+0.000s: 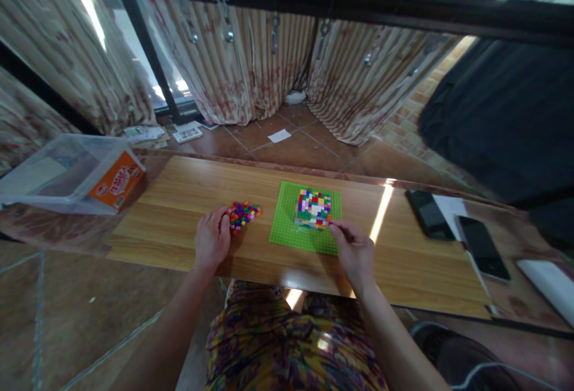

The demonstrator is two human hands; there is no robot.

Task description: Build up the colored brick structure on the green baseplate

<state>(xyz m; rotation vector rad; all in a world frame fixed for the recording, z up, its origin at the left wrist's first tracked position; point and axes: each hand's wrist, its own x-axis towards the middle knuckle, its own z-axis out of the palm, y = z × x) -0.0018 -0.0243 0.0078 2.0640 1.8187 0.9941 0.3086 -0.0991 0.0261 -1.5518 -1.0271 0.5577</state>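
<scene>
My right hand (354,250) is at the front right corner of a block of multicoloured toy bricks (313,207), built on a green studded baseplate (282,217). Its thumb and forefinger are pinched on a small red toy brick (330,223) at that corner. To the left, my left hand (212,238) rests on the board against a loose pile of small coloured toy bricks (244,214). Its fingers are curled together at the pile's left edge, and whatever they hold is hidden.
The wooden board (179,188) lies across the table. A clear plastic bin (67,196) with an orange label stands at the far left. Two dark phones (429,214) lie at the right, by white paper (451,211). Curtains (260,62) hang beyond the table.
</scene>
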